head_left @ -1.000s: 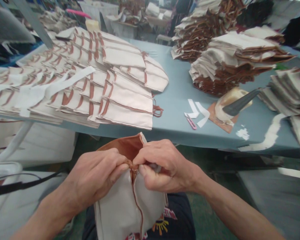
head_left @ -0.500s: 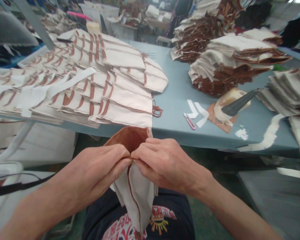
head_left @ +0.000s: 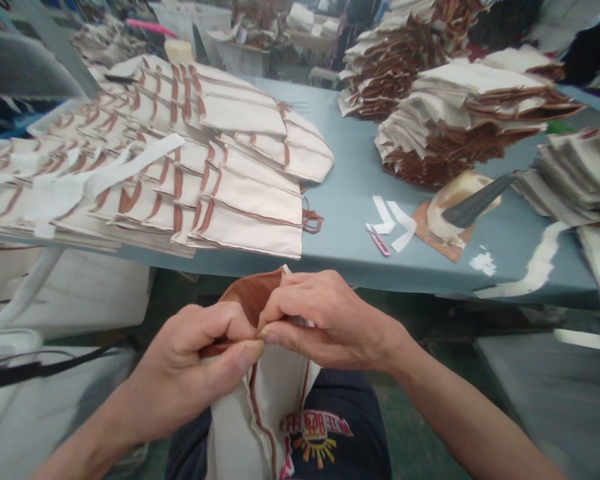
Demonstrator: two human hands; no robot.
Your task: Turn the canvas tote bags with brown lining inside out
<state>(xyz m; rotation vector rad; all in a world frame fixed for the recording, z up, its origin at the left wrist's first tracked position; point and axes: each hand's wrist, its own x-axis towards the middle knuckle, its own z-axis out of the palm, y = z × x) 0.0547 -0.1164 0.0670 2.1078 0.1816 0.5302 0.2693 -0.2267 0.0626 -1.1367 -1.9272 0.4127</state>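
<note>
A white fabric piece with brown seams and a brown lining (head_left: pixel 285 393), shaped like a pouch, hangs over my lap. Its upper edge is pinched between the thumb and fingers of my left hand (head_left: pixel 207 347). Close beside, my right hand (head_left: pixel 325 320) grips the same edge, and the fingertips of both hands meet at the seam. The brown inside shows in the opening beyond my hands. What lies under my fingertips is hidden.
Rows of similar white pieces (head_left: pixel 250 207) lie on the blue-covered table (head_left: pixel 340 267). To the right are a pink thread snipper or cutter (head_left: pixel 379 241), white strips (head_left: pixel 403 223), a glue pot with a dark handle (head_left: pixel 450 217) and tall stacks of pieces (head_left: pixel 430 140).
Both hands have come slightly lower and nearer to me with the pouch. My left hand has turned, so its thumb now shows on top of the edge. More of the white side is visible.
</note>
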